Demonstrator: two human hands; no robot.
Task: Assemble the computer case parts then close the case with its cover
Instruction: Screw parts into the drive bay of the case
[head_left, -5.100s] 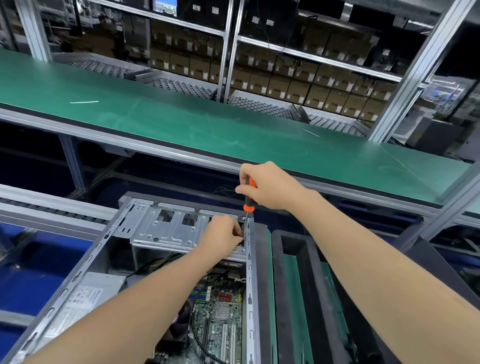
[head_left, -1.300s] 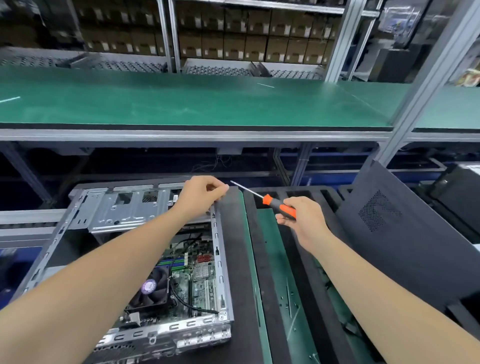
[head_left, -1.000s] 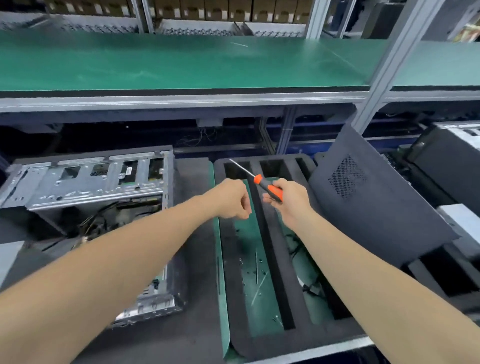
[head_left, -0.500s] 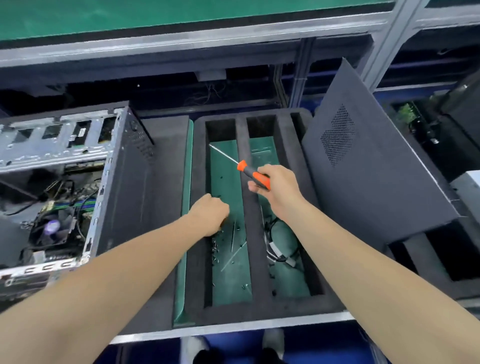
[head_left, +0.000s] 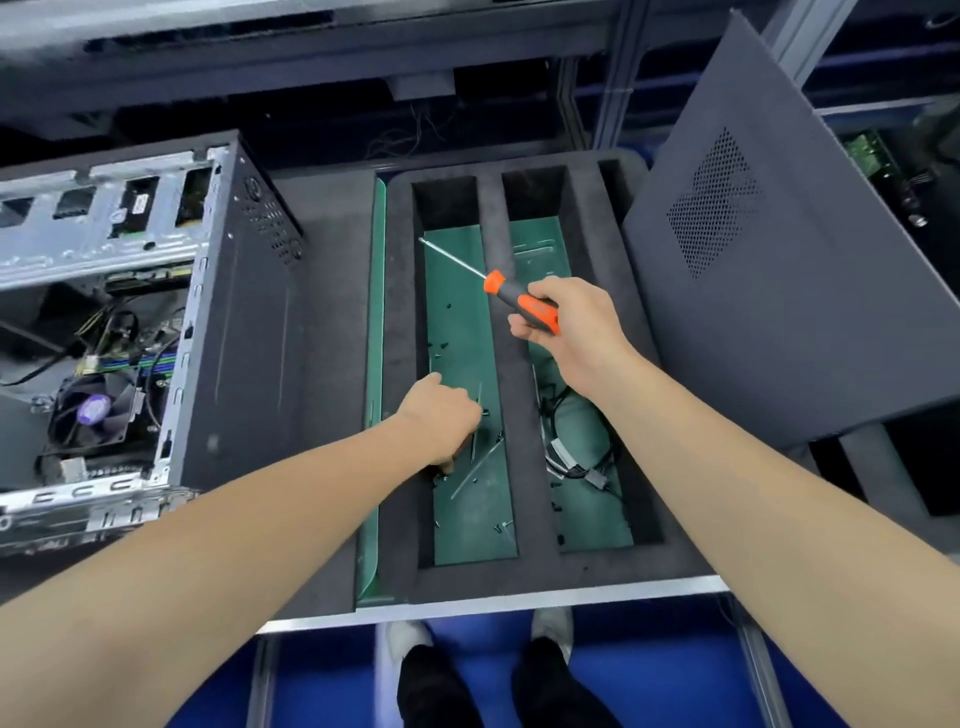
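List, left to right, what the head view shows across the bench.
case → left hand → right hand, gripping the screwdriver → cover

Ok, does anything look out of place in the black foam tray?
Small dark screws lie scattered loose across its left green-floored compartment; a black cable bundle sits tangled in the right one.

Orange and black on the screwdriver (head_left: 521, 307) handle, bare silver along its shaft. Dark grey foam tray (head_left: 519, 571) over a green mat (head_left: 462, 322). Charcoal case cover (head_left: 789, 291) with a patch of fine dotted perforations. Dark grey side and silver frame on the computer case (head_left: 244, 353), purple centre on its black fan (head_left: 93, 410). Blue floor (head_left: 322, 675).
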